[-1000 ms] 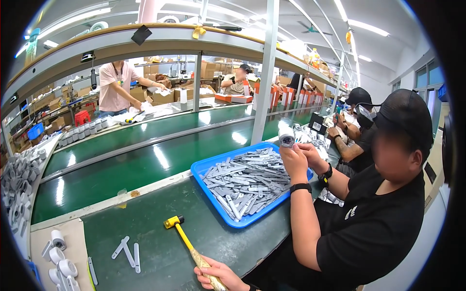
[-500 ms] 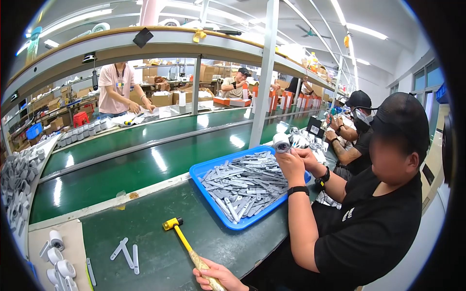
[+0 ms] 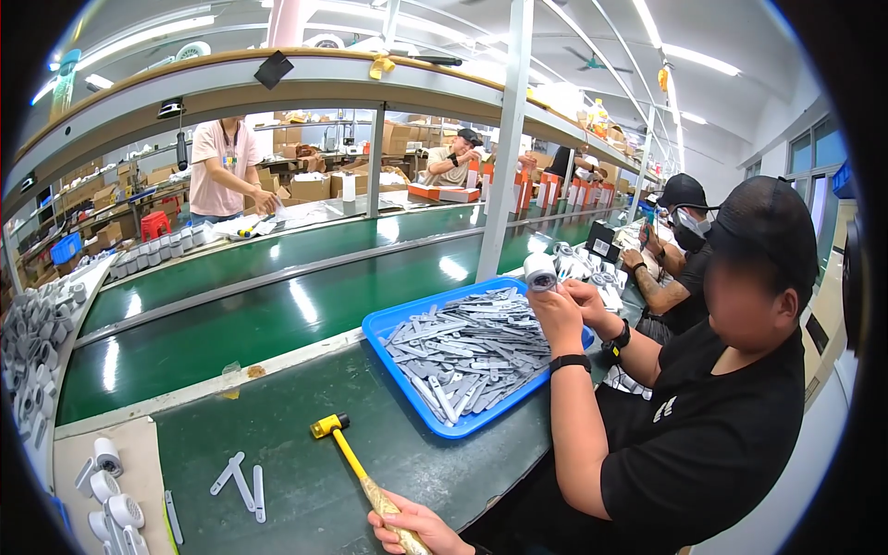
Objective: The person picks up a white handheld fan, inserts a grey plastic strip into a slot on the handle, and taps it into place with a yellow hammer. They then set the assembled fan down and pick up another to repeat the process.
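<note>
My right hand (image 3: 416,525) grips the wrapped handle of a mallet (image 3: 356,467) with a yellow head and a black face, held over the green worktop. Its head points up and to the left, apart from other things. My left hand does not show. Several flat grey strips (image 3: 242,483) lie left of the mallet, some crossing. Beyond it stands a blue tray (image 3: 421,402) heaped with similar grey strips. On my right, a co-worker in black holds a white round-ended part (image 3: 540,272) in both hands above the tray.
White fan-like parts (image 3: 125,511) lie on cardboard at the near left. Many grey housings (image 3: 37,342) crowd the far left edge. A green conveyor belt (image 3: 231,324) runs behind the worktop, and a metal post (image 3: 504,157) rises behind the tray. Other people work across the belt.
My hand and the mallet stay where they were. The co-worker's white part has shifted slightly. Across the belt, the person in pink has straightened and moved their hands left.
</note>
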`<action>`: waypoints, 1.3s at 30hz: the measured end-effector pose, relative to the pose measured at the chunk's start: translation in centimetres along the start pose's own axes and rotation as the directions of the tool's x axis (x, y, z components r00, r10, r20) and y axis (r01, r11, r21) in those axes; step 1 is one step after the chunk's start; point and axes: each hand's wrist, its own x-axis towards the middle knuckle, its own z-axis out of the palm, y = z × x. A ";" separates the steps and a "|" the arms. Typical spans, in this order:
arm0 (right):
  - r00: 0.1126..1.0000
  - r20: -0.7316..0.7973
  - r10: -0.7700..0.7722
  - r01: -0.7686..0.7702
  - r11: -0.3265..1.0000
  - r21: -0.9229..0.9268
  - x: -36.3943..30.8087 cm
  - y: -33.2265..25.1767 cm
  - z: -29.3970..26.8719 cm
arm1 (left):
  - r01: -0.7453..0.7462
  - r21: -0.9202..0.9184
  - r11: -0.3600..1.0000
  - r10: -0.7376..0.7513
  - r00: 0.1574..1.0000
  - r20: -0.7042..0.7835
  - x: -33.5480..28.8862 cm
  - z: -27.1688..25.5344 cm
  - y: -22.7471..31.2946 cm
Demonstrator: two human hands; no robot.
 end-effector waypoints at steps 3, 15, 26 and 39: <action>1.000 0.012 -0.006 0.006 1.000 -0.013 0.1 0.1 0.1 | -0.007 -0.014 1.000 0.007 1.000 -0.018 0.1 0.0 -0.2; 1.000 0.008 -0.015 0.015 1.000 -0.019 0.2 0.2 -0.1 | -0.001 -0.010 1.000 0.000 1.000 -0.020 0.1 0.0 -0.1; 1.000 0.003 -0.013 0.013 1.000 -0.020 0.3 0.3 -0.2 | -0.003 -0.028 1.000 0.003 1.000 -0.022 0.1 0.1 -0.1; 1.000 0.006 -0.010 0.010 1.000 -0.017 0.2 0.1 0.0 | -0.011 -0.012 1.000 0.011 1.000 -0.023 0.2 0.1 -0.1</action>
